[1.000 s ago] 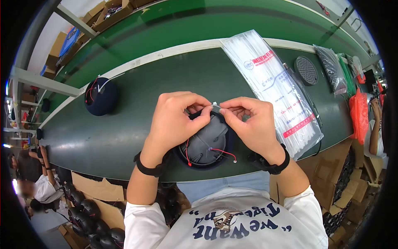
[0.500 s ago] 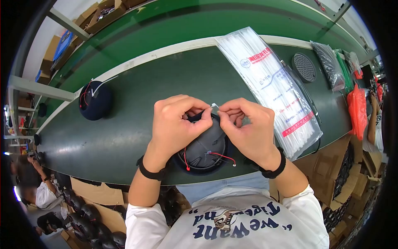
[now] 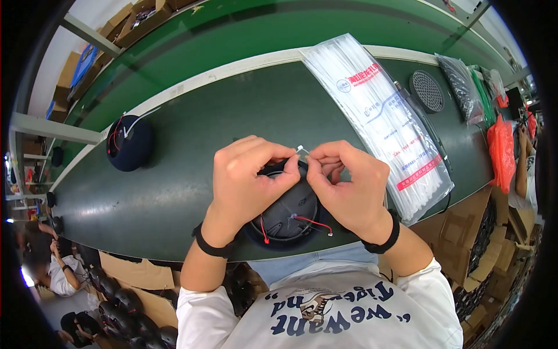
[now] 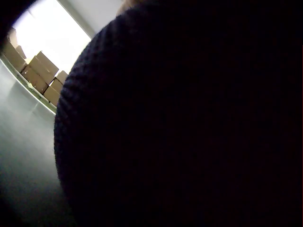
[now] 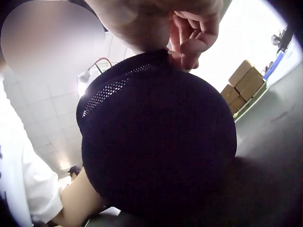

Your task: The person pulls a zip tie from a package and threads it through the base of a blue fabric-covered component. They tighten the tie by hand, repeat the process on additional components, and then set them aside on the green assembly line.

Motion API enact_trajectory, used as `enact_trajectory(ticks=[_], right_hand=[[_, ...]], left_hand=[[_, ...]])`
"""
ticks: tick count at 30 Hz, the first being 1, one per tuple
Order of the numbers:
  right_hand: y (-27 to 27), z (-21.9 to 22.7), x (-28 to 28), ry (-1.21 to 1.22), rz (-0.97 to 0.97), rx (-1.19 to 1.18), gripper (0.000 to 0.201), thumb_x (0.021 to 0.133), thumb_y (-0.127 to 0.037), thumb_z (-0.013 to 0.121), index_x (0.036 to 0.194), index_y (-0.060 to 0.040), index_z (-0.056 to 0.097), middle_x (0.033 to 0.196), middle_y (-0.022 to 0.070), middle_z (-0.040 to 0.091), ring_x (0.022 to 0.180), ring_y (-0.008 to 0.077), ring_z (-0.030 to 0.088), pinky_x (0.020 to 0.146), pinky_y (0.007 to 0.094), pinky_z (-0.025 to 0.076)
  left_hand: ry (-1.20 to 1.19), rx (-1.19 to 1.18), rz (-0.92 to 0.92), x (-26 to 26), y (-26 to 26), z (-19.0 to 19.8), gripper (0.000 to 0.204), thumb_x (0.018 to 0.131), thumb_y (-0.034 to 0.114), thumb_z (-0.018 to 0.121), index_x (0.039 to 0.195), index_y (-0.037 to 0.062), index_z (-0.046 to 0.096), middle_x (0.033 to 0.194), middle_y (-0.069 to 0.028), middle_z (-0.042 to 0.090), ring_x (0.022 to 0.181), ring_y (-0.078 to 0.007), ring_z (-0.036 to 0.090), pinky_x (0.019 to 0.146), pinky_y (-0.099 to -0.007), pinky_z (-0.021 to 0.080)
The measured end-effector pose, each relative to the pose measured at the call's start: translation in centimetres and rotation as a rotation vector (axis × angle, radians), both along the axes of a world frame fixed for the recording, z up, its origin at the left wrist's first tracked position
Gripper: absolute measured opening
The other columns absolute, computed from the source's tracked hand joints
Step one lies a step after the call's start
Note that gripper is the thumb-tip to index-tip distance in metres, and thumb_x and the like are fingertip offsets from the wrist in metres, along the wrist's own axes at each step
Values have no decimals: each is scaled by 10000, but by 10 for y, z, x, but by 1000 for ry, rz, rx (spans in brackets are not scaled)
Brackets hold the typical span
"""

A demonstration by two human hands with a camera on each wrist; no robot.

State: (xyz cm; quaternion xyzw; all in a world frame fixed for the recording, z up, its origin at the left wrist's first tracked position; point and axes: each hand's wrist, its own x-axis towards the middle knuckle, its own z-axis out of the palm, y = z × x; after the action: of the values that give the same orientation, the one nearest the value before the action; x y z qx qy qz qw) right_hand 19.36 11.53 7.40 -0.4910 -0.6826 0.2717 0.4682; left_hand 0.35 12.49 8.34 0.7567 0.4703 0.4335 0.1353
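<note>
Two hands meet over one round black speaker shell [image 3: 288, 212], which sits on the dark green worktop [image 3: 192, 174] at its near edge, straight in front of the person. The shell lies open side up, its grey inner plate and red wires [image 3: 311, 222] facing the head camera; from the right wrist view its black mesh outside [image 5: 156, 142] bulges large, and the left wrist view is filled by the same dark fabric, so nothing more can be read there.

Both hands work at the shell's far rim — the side away from the body. The left hand [image 3: 247, 180] curls over the rim from the left, thumb and forefinger pinched together at the top edge. The right hand [image 3: 349, 186] comes in from the right, fingers curled, pinching a thin white cable tie [image 3: 302, 150] whose free end pokes up and left between the two hands. The fingertips nearly touch, so neither hand is clearly the nearer one; the tie's long axis runs roughly across, from one hand to the other.

To the right, a long clear bag of white cable ties [image 3: 378, 116] lies diagonally on the worktop, close to the right hand. Well off to the left stands a second dark speaker [image 3: 129, 142] with wires on top.
</note>
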Motion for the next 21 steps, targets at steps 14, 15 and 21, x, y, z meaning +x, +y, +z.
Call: enact_trajectory(ticks=[14, 15, 21], right_hand=[[35, -8, 27, 598, 509, -793, 278, 1092, -228, 667, 1206, 15, 742, 991, 8, 724, 847, 59, 632, 745, 220, 521], [38, -10, 27, 632, 535, -825, 262, 1088, -226, 672, 1189, 4, 746, 983, 1, 718, 843, 53, 623, 734, 215, 508], [49, -20, 25, 834, 615, -1018, 180, 1070, -221, 694, 1113, -56, 752, 945, -40, 677, 821, 36, 572, 686, 200, 434]], left_hand=[[-28, 28, -91, -2, 6, -3, 159, 717, -11, 855, 829, 62, 768, 745, -74, 726, 648, -243, 677, 618, -333, 542], [-30, 19, -98, -2, 6, -3, 161, 718, -13, 853, 834, 61, 770, 747, -75, 727, 651, -245, 678, 622, -333, 544], [-26, -19, -167, -2, 8, -3, 196, 711, -23, 848, 871, 61, 773, 783, -78, 736, 687, -251, 687, 635, -333, 548]])
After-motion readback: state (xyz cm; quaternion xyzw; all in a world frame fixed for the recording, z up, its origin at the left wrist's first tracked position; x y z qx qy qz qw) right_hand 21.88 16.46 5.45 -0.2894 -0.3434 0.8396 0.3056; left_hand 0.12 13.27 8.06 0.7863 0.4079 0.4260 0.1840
